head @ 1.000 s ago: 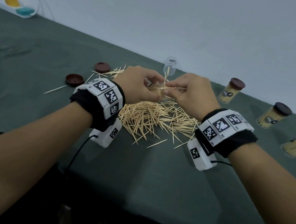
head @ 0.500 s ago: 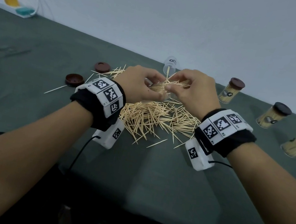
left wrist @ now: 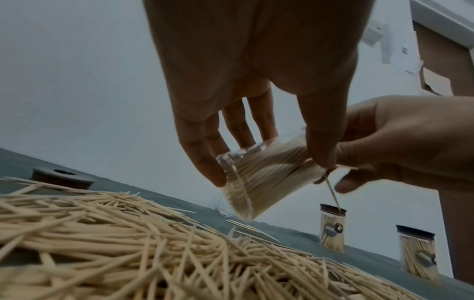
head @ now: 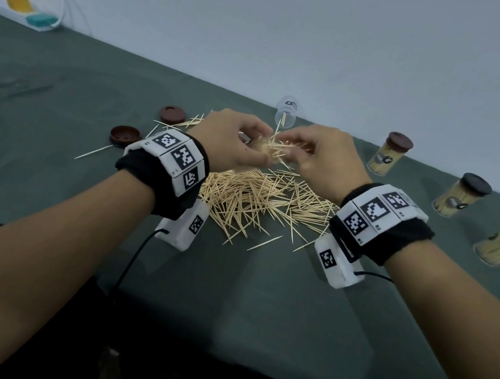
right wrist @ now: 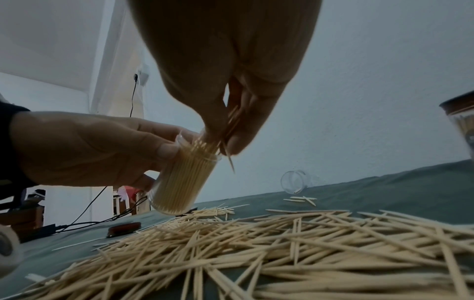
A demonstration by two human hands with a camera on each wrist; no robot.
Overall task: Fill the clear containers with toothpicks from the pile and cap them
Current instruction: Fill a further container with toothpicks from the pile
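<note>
Three clear plastic tubs with dark lids [head: 460,196] stand full of toothpicks and capped on the right side of the dark green table cloth [head: 57,113], so that part looks done. A fourth small clear plastic tub [left wrist: 259,178] is in the air just above the big heap of pale wooden toothpicks [head: 260,197], and it looks nearly full. The left hand [head: 233,141] has its fingers and thumb curled round this tub and tips it toward the other hand. The right hand [head: 322,158] pinches a little bunch of toothpicks [right wrist: 232,121] and pokes them into the open top. One stick hangs down outside the rim.

A lot is left, I think. An empty see-through tub [head: 285,117] lies on its side by the wall with only a stick or so in it. Two round brown lids [head: 125,135] wait on the cloth at the left, not on anything. The heap is big and messy, with sticks pointing every way.

The held tub looks packed tight with thin, pointy sticks standing side by side.
</note>
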